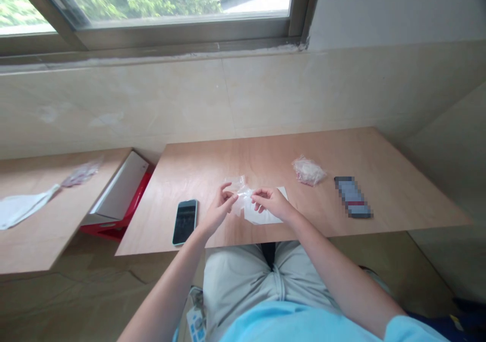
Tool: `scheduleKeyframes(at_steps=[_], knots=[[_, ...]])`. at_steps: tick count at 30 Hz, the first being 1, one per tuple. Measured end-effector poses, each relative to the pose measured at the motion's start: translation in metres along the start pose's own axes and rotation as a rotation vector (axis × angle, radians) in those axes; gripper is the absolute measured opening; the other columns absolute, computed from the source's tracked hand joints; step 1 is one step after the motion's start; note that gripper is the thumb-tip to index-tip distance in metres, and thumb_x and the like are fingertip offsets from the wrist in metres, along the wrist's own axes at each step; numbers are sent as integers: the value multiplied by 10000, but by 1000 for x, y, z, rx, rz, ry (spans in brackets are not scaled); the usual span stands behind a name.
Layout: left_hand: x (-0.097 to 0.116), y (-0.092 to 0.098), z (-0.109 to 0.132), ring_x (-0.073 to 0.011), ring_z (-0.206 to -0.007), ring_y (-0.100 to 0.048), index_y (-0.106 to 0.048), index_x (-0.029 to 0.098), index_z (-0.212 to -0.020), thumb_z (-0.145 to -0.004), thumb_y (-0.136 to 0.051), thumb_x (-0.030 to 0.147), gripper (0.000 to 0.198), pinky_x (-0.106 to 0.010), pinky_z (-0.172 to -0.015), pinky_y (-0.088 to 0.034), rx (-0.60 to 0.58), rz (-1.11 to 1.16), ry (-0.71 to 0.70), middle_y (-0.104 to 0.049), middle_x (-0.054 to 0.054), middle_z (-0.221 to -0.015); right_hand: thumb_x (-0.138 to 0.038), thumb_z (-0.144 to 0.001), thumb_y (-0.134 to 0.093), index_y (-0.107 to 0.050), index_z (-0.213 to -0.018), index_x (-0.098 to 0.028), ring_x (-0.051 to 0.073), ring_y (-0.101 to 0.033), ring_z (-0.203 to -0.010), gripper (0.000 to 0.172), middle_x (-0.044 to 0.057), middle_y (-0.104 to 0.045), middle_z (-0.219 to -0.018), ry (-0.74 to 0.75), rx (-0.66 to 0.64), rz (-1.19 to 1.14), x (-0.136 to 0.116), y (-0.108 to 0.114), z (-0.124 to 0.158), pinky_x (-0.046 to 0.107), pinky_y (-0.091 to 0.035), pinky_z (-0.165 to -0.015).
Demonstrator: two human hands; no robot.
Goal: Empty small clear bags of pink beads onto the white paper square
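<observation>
My left hand (220,203) is over the table, its thumb and curled fingers closing at the left edge of a thin clear plastic bag (243,194). My right hand (270,202) pinches at the bag's right side, thumb and forefinger together. The bag is crumpled and see-through, so its exact outline is hard to follow. Beneath my right hand lies a white sheet of paper (261,217), partly covered by that hand. A dark-screened phone (185,222) rests left of my left hand.
On the wooden table (212,160), a heap of clear plastic bags (308,171) lies right of my hands, with a blurred-out phone-like object (353,197) beyond it. A second table (34,246) at left bears white papers (26,206) and plastic bags (81,173). A red crate (132,200) stands between the tables.
</observation>
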State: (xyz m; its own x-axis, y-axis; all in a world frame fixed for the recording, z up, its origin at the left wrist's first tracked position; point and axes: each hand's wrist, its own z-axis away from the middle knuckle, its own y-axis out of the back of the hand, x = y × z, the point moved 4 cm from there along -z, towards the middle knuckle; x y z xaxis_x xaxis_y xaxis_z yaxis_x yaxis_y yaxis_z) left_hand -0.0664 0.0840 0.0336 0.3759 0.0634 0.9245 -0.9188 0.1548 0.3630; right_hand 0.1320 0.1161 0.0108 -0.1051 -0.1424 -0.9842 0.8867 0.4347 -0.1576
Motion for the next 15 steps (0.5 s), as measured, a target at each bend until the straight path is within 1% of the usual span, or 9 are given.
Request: scheduleKeyframes(at_steps=[2, 4, 6, 7, 10, 12, 15], knots=[[-10, -1, 2, -167, -894, -638, -390, 203, -1379, -1001, -412, 524, 497, -312, -764, -540, 97, 203, 108, -625, -96, -1082, -473, -772, -758, -668, -894, -174, 148, -661, -667, 335, 31, -692, -826, -17, 77, -92, 9, 1, -4, 247, -515, -552], [-18, -8, 5, -169, -904, -662, -495, 178, -1236, -984, -459, 529, 433, -318, -791, -553, 105, 430, 193, -647, -122, -1088, -473, -762, -765, -659, -918, -183, 158, -684, -703, 346, 47, -713, -899, -30, 138, -166, 17, 0, -7, 247, -521, -551], [-23, -17, 8, -162, -880, -672, -564, 160, -1089, -932, -590, 503, 378, -310, -813, -554, 98, 622, 213, -670, -123, -1057, -466, -765, -763, -662, -922, -183, 162, -690, -713, 340, 57, -722, -933, -38, 151, -183, 23, -3, -9, 249, -525, -555], [-24, -19, 8, -152, -852, -670, -583, 155, -1026, -900, -651, 484, 359, -293, -799, -549, 117, 676, 203, -679, -110, -1013, -459, -764, -764, -666, -915, -180, 163, -688, -713, 332, 58, -722, -923, -39, 148, -169, 26, -4, -10, 250, -527, -555], [-29, -18, 7, -109, -721, -625, -611, 147, -904, -836, -743, 446, 334, -219, -687, -503, 199, 680, 151, -656, -39, -811, -429, -761, -763, -678, -874, -169, 161, -669, -704, 295, 50, -706, -855, -28, 157, -95, 29, -7, -12, 251, -529, -552], [-33, -15, 4, -88, -644, -577, -627, 142, -893, -821, -758, 439, 333, -192, -613, -454, 220, 633, 139, -615, -6, -722, -407, -760, -758, -681, -855, -164, 154, -652, -688, 272, 43, -692, -819, -21, 187, -54, 31, -7, -14, 250, -526, -552], [-41, -9, 2, -76, -564, -517, -633, 146, -912, -810, -759, 456, 350, -182, -531, -388, 234, 580, 165, -573, 19, -661, -386, -758, -749, -679, -852, -162, 147, -637, -669, 254, 39, -687, -804, -29, 222, -17, 33, -5, -17, 250, -520, -552]])
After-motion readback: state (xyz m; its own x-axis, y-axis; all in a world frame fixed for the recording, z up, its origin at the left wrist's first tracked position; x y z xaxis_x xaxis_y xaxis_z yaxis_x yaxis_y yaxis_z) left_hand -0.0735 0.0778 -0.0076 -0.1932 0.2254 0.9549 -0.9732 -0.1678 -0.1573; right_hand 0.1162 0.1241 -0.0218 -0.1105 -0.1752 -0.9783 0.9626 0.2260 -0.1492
